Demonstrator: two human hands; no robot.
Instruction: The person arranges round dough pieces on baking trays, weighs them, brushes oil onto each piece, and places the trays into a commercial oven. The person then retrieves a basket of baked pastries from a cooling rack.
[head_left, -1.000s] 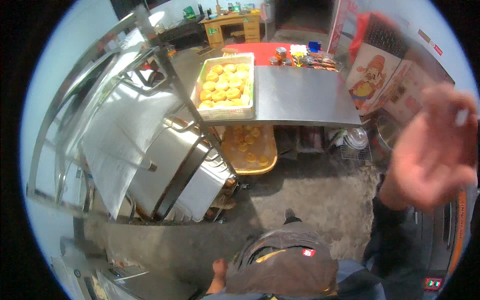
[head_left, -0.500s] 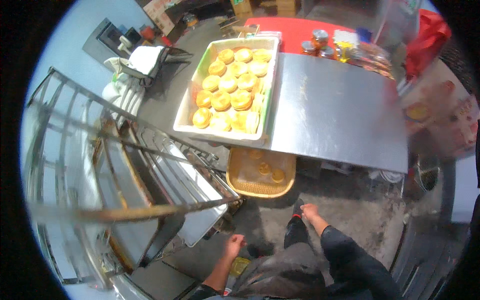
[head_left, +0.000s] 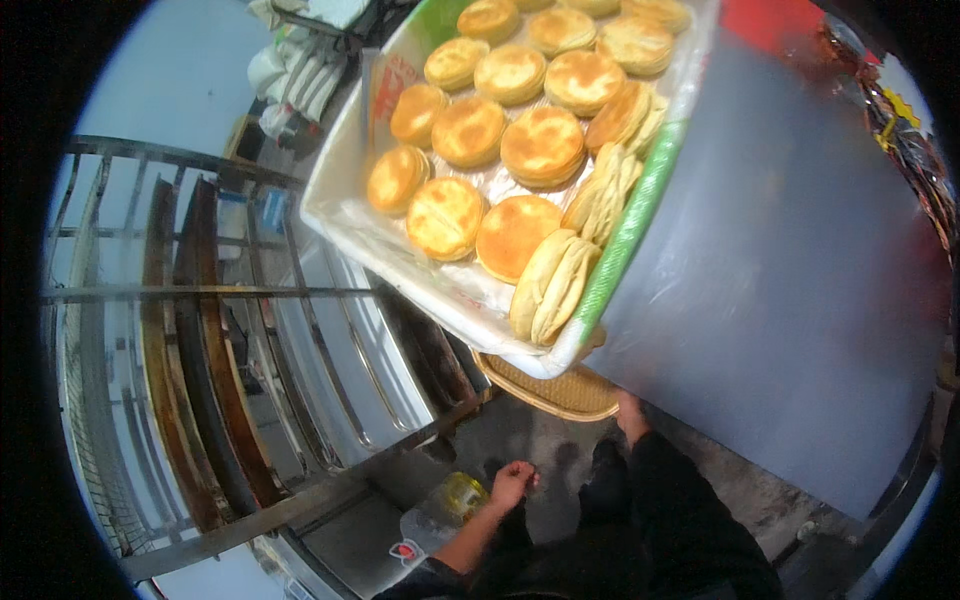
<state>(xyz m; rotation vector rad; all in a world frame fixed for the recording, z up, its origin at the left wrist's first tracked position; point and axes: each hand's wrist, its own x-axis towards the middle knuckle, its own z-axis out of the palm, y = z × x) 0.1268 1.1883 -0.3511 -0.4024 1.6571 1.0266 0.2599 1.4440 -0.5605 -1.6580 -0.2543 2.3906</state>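
Observation:
My left hand (head_left: 513, 485) hangs low at the centre, its fingers curled in and nothing visible in them. Close to the rim of a tan woven basket (head_left: 575, 400) is my right hand (head_left: 631, 418). Its fingers are hard to make out, and I cannot tell whether they touch the rim. Above the basket stands a large white crate (head_left: 345, 225) with a green side and a clear plastic liner. Round, golden-topped layered pastries (head_left: 543, 146) fill it, several tipped on edge along the right wall. The crate hides most of the basket.
A metal table (head_left: 760, 270) spreads to the right, with packaged goods (head_left: 905, 130) at its far edge. On the left stands a metal rack (head_left: 210, 292) with trays. A yellow-filled container (head_left: 462, 495) is on the floor by my left hand.
I have come closer to the crate and table, so the crate looms larger. My right hand has moved up beside the basket. The left hand stays low and curled.

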